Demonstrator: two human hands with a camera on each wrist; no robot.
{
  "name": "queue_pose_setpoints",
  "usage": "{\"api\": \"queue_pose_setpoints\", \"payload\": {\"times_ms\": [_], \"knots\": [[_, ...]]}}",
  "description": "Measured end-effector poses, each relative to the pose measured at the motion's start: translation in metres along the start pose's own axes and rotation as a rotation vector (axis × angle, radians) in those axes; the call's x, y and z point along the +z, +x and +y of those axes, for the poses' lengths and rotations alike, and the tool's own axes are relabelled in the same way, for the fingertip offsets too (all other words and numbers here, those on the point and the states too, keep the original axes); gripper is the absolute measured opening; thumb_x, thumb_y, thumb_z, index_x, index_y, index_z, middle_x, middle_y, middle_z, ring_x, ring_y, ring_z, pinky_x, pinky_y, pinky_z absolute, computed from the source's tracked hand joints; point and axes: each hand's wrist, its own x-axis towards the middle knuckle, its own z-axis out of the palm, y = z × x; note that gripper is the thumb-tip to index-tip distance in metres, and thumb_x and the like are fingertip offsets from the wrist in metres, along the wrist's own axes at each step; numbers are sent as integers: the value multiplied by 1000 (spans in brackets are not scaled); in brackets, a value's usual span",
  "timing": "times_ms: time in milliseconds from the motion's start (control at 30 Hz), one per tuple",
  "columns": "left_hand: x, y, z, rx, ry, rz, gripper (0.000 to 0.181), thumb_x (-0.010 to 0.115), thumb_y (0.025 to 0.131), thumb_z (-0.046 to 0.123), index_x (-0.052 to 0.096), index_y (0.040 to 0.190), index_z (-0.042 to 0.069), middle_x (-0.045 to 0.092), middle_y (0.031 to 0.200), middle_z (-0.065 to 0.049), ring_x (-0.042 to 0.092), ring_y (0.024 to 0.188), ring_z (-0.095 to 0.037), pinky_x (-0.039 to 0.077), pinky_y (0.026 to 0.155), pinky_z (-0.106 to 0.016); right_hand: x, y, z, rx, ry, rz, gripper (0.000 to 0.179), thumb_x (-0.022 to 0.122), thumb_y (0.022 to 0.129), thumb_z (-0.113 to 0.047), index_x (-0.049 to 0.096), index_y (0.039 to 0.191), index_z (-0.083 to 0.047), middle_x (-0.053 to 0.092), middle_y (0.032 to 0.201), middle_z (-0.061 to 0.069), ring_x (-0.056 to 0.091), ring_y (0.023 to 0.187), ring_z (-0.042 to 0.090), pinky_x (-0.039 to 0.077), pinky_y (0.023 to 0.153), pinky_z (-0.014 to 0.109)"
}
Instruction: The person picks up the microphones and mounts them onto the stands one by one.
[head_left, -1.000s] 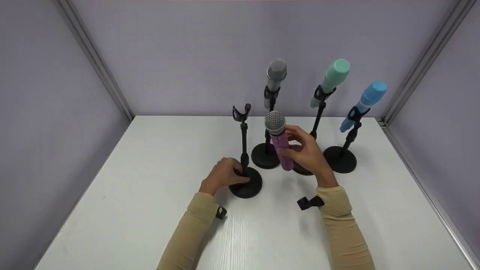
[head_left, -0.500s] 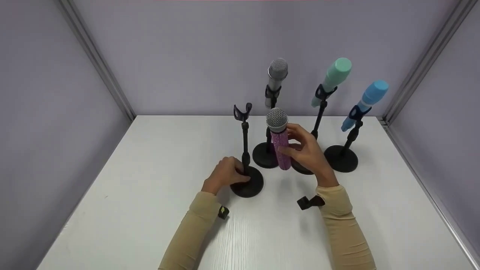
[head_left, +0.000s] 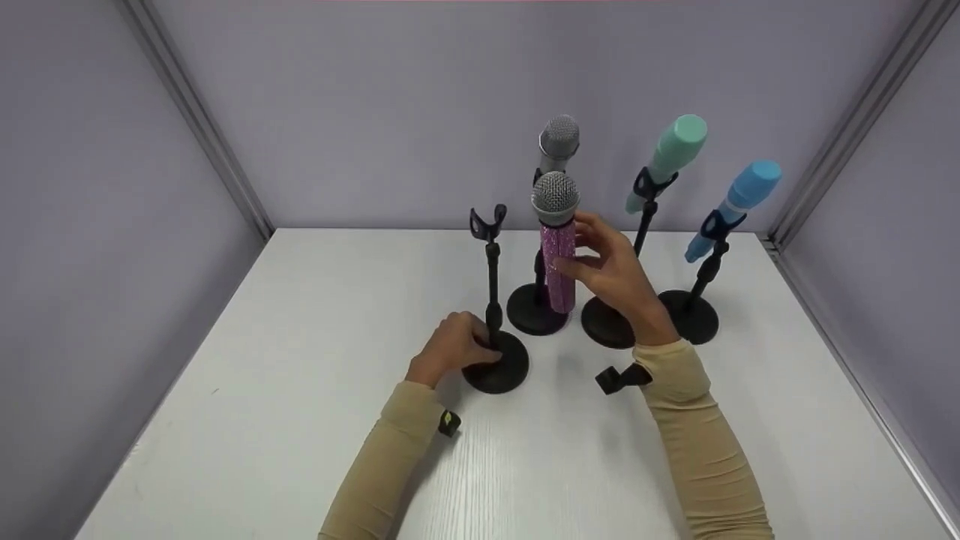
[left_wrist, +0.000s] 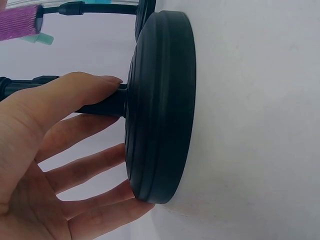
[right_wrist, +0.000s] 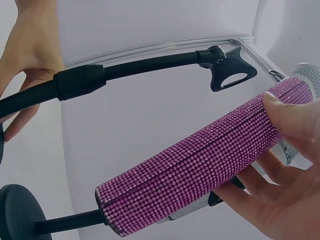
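My right hand (head_left: 619, 274) holds a pink rhinestone-covered microphone (head_left: 559, 262) in the air, its silver mesh head upward. In the right wrist view, thumb and fingertips pinch the pink handle (right_wrist: 200, 160) near its head end. Low on a black microphone stand (head_left: 493, 277), my left hand (head_left: 454, 346) grips the foot of the pole. The left wrist view has the thumb and index finger about that pole, other fingers against the round base (left_wrist: 162, 110). This stand's forked clip (head_left: 488, 223) bears no microphone and is to the left of the pink microphone, apart from it.
Behind the pink microphone, a silver microphone (head_left: 560, 139) sits in its stand. Further right stand a mint-green microphone (head_left: 679, 146) and a blue microphone (head_left: 752, 187), each in a stand. Walls border the white table (head_left: 315, 337) at back and sides.
My right hand has raised the pink microphone, bringing it more upright and level with the stand's clip. My left hand stays on the stand's foot.
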Motion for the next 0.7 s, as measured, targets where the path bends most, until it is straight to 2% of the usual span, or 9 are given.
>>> {"api": "queue_pose_setpoints", "payload": {"times_ms": [200,367,567,700], "knots": [[1,1,-1,8,-4,-4,15,89,77,20,81,83,9,77,76,-1,66,68,-9,54,65,-25,0,14,-9,-36,8,10,56,71,91,7,53,143,-5,66,131,16,64,114,24,58,97,38],[3,1,1,15,-16,-12,15,89,78,19,82,84,9,78,77,-1,67,69,-9,55,66,-25,0,23,-14,-65,-1,12,56,70,91,8,52,143,-4,66,131,16,65,115,21,58,97,37],[2,2,3,-2,-10,-18,14,89,78,18,82,86,9,79,81,-1,70,71,-9,58,69,-27,2,33,-21,-111,0,-6,56,69,90,10,51,143,0,66,131,19,65,115,21,57,98,39],[2,1,4,-20,-20,-20,14,89,78,18,82,86,9,79,81,-2,70,72,-9,59,70,-28,3,39,-22,-120,0,-19,56,69,90,10,52,143,-1,67,129,18,66,111,22,57,98,44]]}}
